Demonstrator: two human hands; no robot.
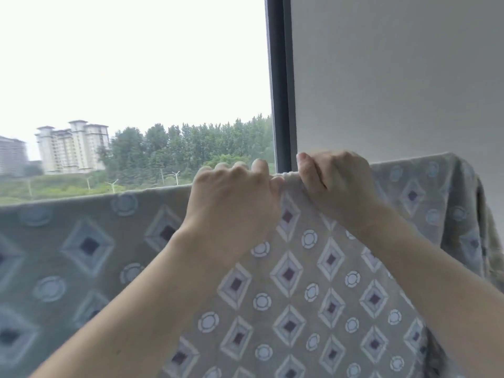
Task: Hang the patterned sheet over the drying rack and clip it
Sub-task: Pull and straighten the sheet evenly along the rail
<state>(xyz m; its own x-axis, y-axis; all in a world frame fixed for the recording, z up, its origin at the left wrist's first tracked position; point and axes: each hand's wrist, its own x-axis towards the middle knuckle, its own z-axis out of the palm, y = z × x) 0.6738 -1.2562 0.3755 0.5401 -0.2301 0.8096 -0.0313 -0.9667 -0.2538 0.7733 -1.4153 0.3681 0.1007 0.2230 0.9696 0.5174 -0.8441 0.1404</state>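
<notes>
The left hand [234, 197] and right hand [338, 181] pinch the top edge of the patterned sheet [300, 282], side by side. The sheet hangs down below them. A window [131, 77] is behind, with a wall [395, 72] beside it.

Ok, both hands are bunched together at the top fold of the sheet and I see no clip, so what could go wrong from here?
1. The left hand and right hand grip the grey diamond-patterned sheet at one spot; its far ends have no hand on them and could slide.
2. No clip is visible, so freeing a hand to fetch one may let the fold slip.
3. At the right, the cloth hangs bunched and may dry unevenly.
</notes>
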